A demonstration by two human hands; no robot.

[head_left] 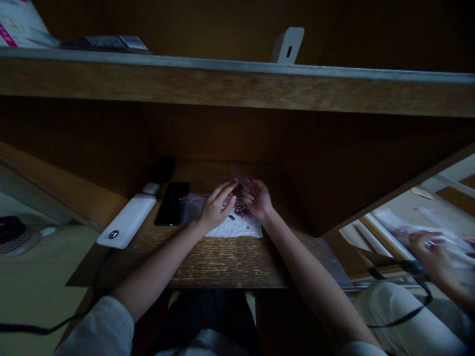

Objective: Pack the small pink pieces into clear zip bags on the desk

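Both my hands meet over a white cloth (237,228) on a dark wooden desk (222,262). My left hand (217,205) has its fingers curled toward my right hand (258,198), which is closed in a pinch on something too small to name. A heap of small pink beads (243,211) lies on the cloth just under my right hand. A clear plastic bag (191,207) lies left of my left hand. A thin clear piece (237,173) sticks up above my fingertips.
A black phone (171,202) and a white power bank (128,220) lie at the left of the desk. A wooden shelf (237,84) hangs overhead with a white box (287,45) on it. At the right, another person's hand (430,249) handles plastic bags.
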